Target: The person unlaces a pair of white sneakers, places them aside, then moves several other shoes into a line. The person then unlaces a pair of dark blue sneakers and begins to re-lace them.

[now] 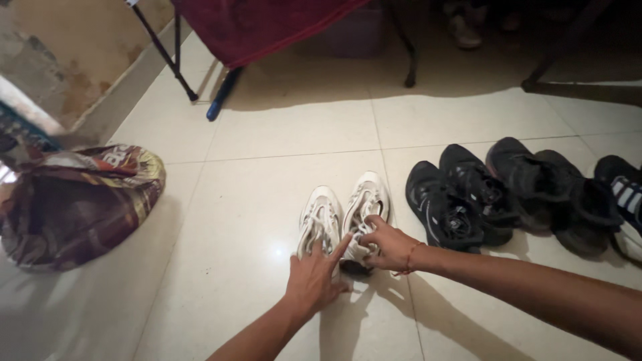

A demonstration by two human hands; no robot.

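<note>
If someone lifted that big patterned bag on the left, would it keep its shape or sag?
The bag would probably sag: its skin is creased and slumped on the floor, so it looks soft. It bulges full, so it may be fairly heavy. Pushed, it would likely drag, not roll. Both hands are away from it, on the white shoes.

open tiled floor (267, 134) left of and beyond the white sneakers (344, 217), while black shoes (495, 194) crowd the right and a patterned bag (80, 204) blocks far left.
</note>
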